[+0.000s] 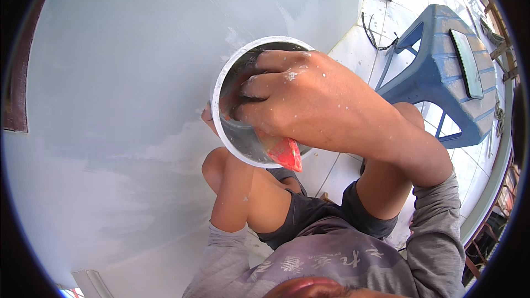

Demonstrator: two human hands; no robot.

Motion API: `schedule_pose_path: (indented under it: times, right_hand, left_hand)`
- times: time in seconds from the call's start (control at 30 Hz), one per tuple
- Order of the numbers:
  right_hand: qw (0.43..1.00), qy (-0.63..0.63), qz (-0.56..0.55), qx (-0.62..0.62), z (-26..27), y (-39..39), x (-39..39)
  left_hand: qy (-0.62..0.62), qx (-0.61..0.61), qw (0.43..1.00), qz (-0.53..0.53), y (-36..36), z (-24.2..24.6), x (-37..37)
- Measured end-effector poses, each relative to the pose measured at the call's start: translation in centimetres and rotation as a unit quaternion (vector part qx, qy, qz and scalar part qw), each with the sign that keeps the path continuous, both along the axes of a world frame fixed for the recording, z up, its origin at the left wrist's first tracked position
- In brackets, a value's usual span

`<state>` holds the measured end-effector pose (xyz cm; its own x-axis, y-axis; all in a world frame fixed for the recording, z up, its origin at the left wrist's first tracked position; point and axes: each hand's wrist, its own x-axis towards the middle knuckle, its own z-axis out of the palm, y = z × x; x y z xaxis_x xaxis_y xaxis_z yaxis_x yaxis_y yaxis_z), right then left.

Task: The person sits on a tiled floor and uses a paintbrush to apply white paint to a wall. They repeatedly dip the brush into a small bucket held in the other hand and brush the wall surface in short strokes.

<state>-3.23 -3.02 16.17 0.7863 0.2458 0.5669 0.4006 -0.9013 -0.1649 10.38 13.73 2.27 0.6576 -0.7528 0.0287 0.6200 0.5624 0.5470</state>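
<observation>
A round grey container [225,68] with a pale, smeared rim is held up in front of my knees. My left hand [208,116] supports it from outside; only some fingers show past its left side, and the rest is hidden behind it. Inside the opening, my right hand [285,87] has its fingers curled down, with white spatters on the knuckles. A red handle [286,155] of a tool sticks out under that hand, over the container's near rim. The tool's working end is hidden by the hand and the container.
A grey wall [124,70] with white, streaky patches fills the left side. On the right stands a blue plastic stool [447,58] with a phone [466,64] on top. Behind it, a dark cord [374,39] lies on spattered white floor tiles [379,12].
</observation>
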Motion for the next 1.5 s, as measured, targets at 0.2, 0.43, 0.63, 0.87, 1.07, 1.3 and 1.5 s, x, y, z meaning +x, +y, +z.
schedule_pose_path:
  times: [0.2,0.43,0.63,0.87,1.07,1.3,1.5]
  right_hand:
    - [0.996,0.074,0.017,-0.039,0.4,-0.5,-1.3]
    - [1.000,-0.024,0.011,0.010,1.9,-2.7,-2.8]
    - [0.998,-0.032,-0.019,0.043,0.8,-2.5,-2.2]
    - [0.995,0.003,-0.091,0.047,0.6,-2.6,-1.4]
    - [0.993,0.062,-0.088,0.039,0.5,-3.6,-0.9]
    - [0.996,0.062,-0.052,0.033,0.4,-4.5,-1.3]
    - [0.998,0.047,-0.028,0.017,2.0,-5.3,-3.4]
  left_hand:
    - [0.029,0.012,0.998,-0.056,-0.8,0.9,-0.4]
    - [0.043,0.022,0.992,-0.119,-2.6,2.6,-0.7]
    - [0.041,0.023,0.992,-0.116,-3.4,2.3,-0.5]
    - [0.032,0.015,0.996,-0.088,-5.0,2.7,-1.3]
    - [-0.026,0.071,0.994,0.075,-4.4,0.4,0.2]
    - [-0.019,0.053,0.997,0.060,-3.4,0.0,1.1]
    - [-0.162,0.026,0.986,0.013,-3.7,2.1,-0.3]
